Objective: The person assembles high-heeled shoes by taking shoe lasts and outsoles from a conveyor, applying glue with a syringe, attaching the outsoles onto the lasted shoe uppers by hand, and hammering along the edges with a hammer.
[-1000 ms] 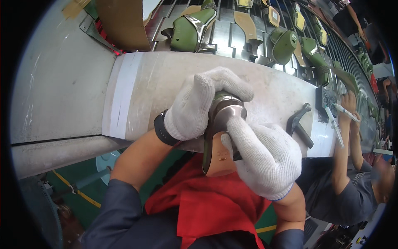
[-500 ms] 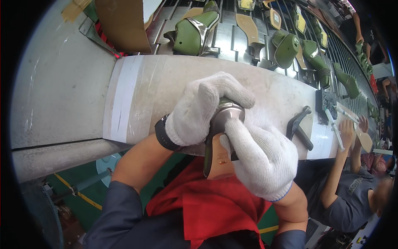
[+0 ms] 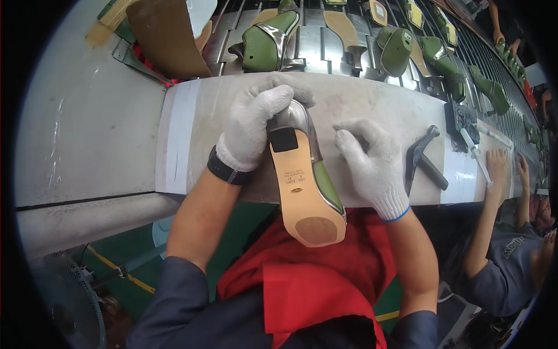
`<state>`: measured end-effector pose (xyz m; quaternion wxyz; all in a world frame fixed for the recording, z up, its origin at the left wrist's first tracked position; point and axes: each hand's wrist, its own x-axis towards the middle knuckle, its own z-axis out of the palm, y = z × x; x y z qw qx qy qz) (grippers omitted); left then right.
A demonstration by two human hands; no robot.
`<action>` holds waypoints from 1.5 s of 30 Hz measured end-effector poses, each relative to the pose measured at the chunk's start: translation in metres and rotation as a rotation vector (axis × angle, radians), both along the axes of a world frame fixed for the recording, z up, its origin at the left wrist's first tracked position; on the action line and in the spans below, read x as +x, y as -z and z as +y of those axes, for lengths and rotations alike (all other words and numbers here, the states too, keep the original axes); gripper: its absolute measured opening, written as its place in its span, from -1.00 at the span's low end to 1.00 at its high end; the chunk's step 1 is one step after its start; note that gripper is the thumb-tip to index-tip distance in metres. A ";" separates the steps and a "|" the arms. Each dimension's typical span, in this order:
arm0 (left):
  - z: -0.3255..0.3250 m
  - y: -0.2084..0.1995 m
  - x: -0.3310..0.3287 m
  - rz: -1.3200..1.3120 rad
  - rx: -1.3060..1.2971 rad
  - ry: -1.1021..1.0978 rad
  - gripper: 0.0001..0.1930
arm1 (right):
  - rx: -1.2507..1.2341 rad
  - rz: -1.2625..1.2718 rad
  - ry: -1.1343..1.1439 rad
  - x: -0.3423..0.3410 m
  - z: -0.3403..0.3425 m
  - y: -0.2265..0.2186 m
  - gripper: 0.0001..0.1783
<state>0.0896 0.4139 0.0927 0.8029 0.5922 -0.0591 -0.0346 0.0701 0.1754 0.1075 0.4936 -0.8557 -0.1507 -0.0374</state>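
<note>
Right hand (image 3: 371, 160) beside hammer (image 3: 434, 172).

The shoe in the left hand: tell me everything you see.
The shoe shows its tan, printed sole, with a brownish round patch near the toe and a black block toward the heel. The heel end looks silvery; smooth green shows along the right edge. The toe points toward the red apron. The left hand grips the heel end; the right hand is apart.

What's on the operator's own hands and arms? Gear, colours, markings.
Left hand: white knitted fabric glove, black wrist strap. Right hand: matching white knitted glove, thin blue edging at its cuff. Both sides: short, dark blue-grey fabric sleeves.
</note>
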 end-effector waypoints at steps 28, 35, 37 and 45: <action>-0.040 -0.003 0.013 -0.318 0.282 0.158 -0.65 | 0.116 0.775 0.018 -0.006 -0.019 -0.035 -0.49; -0.029 0.003 0.013 -0.567 0.579 0.137 -0.33 | 0.334 0.580 0.015 -0.008 -0.022 -0.014 -0.45; -0.029 0.003 0.016 -0.615 0.564 0.119 -0.27 | 0.450 0.593 0.001 -0.009 -0.026 -0.011 -0.43; -0.040 0.016 0.012 -0.567 0.394 0.047 -0.49 | 0.315 0.411 -0.094 -0.007 -0.015 -0.023 -0.39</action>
